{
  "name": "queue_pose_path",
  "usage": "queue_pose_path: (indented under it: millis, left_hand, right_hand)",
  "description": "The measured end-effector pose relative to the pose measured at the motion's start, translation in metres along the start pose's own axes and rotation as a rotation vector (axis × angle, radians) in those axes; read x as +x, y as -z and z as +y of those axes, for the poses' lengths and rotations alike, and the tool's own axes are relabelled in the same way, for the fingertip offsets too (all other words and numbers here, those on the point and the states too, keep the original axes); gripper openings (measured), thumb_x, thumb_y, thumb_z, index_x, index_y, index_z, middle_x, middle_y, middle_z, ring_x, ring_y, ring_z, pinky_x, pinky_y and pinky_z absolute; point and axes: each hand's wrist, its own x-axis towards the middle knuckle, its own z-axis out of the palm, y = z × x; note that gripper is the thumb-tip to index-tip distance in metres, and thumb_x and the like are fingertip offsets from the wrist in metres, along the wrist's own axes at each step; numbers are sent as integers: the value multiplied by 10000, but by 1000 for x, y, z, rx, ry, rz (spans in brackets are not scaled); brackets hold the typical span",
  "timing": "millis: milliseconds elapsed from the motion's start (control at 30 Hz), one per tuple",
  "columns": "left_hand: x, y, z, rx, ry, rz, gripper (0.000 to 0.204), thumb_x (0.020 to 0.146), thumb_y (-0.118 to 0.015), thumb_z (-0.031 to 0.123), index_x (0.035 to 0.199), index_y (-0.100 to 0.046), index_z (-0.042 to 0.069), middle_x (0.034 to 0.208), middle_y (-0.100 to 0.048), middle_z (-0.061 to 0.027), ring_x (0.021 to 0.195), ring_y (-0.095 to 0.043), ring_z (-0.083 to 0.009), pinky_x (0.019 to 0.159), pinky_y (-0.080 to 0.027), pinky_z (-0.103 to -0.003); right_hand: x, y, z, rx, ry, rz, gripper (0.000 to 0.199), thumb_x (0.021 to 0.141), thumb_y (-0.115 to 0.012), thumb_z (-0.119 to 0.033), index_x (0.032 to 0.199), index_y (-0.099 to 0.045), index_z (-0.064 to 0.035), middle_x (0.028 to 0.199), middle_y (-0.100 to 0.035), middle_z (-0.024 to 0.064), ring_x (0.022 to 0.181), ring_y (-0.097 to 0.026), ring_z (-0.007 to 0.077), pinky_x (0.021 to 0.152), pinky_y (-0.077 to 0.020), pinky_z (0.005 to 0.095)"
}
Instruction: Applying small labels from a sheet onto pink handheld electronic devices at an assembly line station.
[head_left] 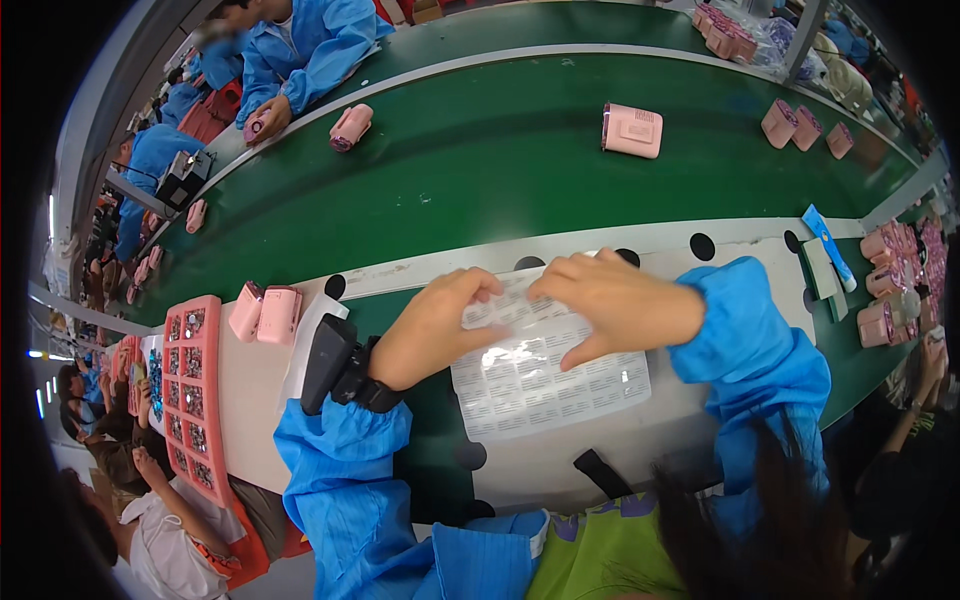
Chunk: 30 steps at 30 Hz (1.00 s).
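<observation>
A translucent white sheet of printed labels [550, 400] lies on the light work surface in front of me. Over its upper left part is my left hand [435, 325], fingers curved and the thumb apart from them. My right hand [615, 305] is above the sheet's upper right part, its fingers bent toward the left and its thumb stretched downward. Nothing shows between thumb and fingers of either hand. Whether the fingertips touch the sheet, I cannot tell. Around my left wrist sits a black strapped device [345, 370].
Beyond runs a green conveyor belt [480, 150] carrying pink devices [632, 130]. To my left are two pink devices [265, 313] and a pink compartment tray [193, 400] of small parts. Right, a blue tube [828, 247] lies near stacked pink parts [890, 290]. A co-worker [310, 50] sits opposite.
</observation>
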Motion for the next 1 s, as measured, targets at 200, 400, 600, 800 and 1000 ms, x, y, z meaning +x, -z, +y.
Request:
queue_pose_path:
  millis: [200, 400, 600, 800, 1000]
  left_hand:
    - [-2, 6, -8, 394, -318, 82, 359, 689, -676, 115, 996, -518, 17, 943, -555, -84, 880, -528, -197, 787, -411, -281]
    - [-7, 21, 19, -266, -284, 240, 212, 738, -633, 79, 897, -525, -11, 757, -585, -30, 662, -529, -112, 650, -418, -212]
    - [-1, -4, 32, -377, -229, 341, 149, 773, -606, 54, 903, -570, -12, 718, -549, -2, 632, -481, -31, 579, -397, -157]
    - [-4, -19, 55, -519, -317, 501, 137, 774, -607, 53, 901, -599, 3, 714, -557, -10, 639, -493, -32, 585, -419, -172]
    - [-8, -17, 52, -269, -355, 469, 169, 777, -594, 31, 938, -572, -14, 779, -588, -49, 706, -534, -63, 627, -433, -187]
  right_hand:
    - [5, -16, 28, 198, -208, -124, 296, 698, -663, -205, 918, -585, -23, 817, -596, 124, 729, -564, 251, 631, -423, 323]
    - [-8, 55, 17, 174, -333, -72, 236, 694, -661, -182, 859, -606, -23, 755, -606, 119, 654, -559, 211, 625, -418, 269]
    - [7, 35, -22, -132, -41, 772, 140, 692, -670, -152, 784, -631, -54, 719, -611, 49, 650, -537, 172, 690, -369, 280]
    - [0, 36, -21, 84, -59, 626, 131, 685, -674, -121, 794, -626, -67, 733, -597, 23, 677, -504, 160, 668, -335, 297]
    - [-3, 41, -18, -64, 31, 503, 104, 712, -651, -159, 743, -608, -70, 651, -538, 20, 627, -448, 156, 658, -306, 289]
